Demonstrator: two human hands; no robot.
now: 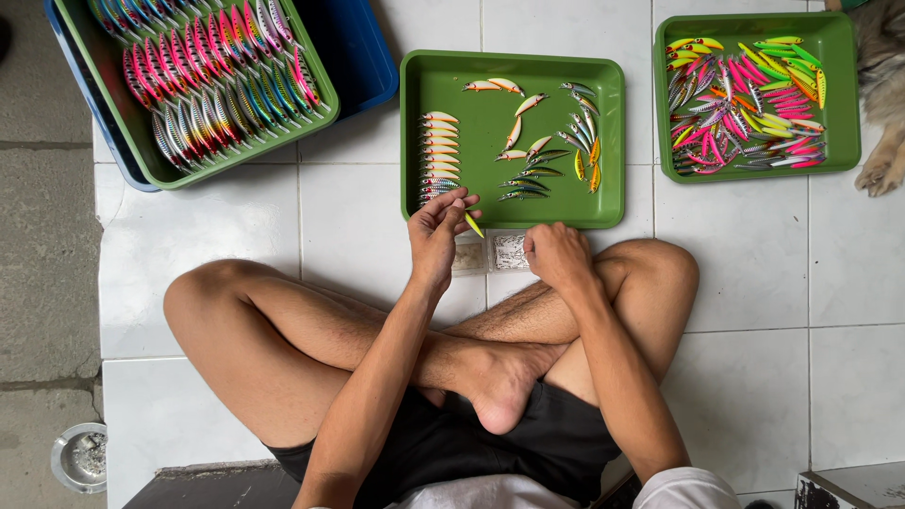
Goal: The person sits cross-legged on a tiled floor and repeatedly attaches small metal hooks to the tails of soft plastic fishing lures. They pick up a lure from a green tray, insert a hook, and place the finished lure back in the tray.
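Note:
I sit cross-legged on a white tiled floor. My left hand (pixel 439 229) holds a small yellow-green fishing lure (pixel 473 224) by its end, just at the near rim of the middle green tray (pixel 415 75). That tray carries a neat column of pale lures (pixel 439 155) on its left and scattered lures (pixel 551 141) to the right. My right hand (pixel 558 254) rests with fingers curled over a small clear box of tiny metal parts (pixel 509 251). A second small clear box (pixel 468 256) lies between my hands.
A green tray (pixel 311 118) packed with rows of striped lures sits in a blue bin (pixel 363 57) at top left. Another green tray (pixel 844 94) of bright lures stands top right. A furry animal's paw (pixel 881 174) lies beside it. An ashtray (pixel 80 457) is at bottom left.

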